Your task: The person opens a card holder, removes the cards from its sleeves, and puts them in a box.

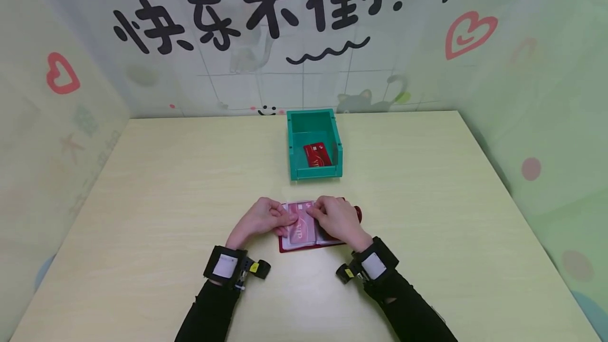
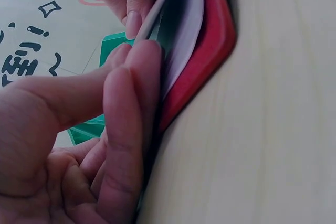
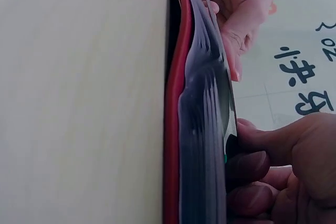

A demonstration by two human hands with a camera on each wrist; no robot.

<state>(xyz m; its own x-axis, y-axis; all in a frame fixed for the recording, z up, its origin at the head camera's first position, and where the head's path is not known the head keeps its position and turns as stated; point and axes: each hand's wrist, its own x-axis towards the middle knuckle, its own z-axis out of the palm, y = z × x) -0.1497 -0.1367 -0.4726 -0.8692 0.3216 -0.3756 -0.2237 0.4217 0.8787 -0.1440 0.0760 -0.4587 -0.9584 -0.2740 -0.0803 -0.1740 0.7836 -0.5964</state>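
A red-covered card holder [image 1: 311,247] lies open on the table between both hands. On its left side, a card marked VIP [image 1: 300,226] shows pinkish through a clear plastic sleeve. My left hand [image 1: 269,217] pinches the outer left edge of that sleeve page between thumb and fingers. At the upper middle of the holder, my right hand [image 1: 338,219] grips the sleeve page, thumb on top. Seen side-on in the right wrist view, several plastic pages [image 3: 202,145] are stacked over the red cover [image 3: 173,129]. The right half of the holder is partly hidden under the right hand.
A green open-front bin [image 1: 315,173] stands behind the card holder, with red cards [image 1: 317,155] lying in it. The pale wooden table [image 1: 190,173] meets printed walls at the back and both sides. Each wrist wears a strapped camera.
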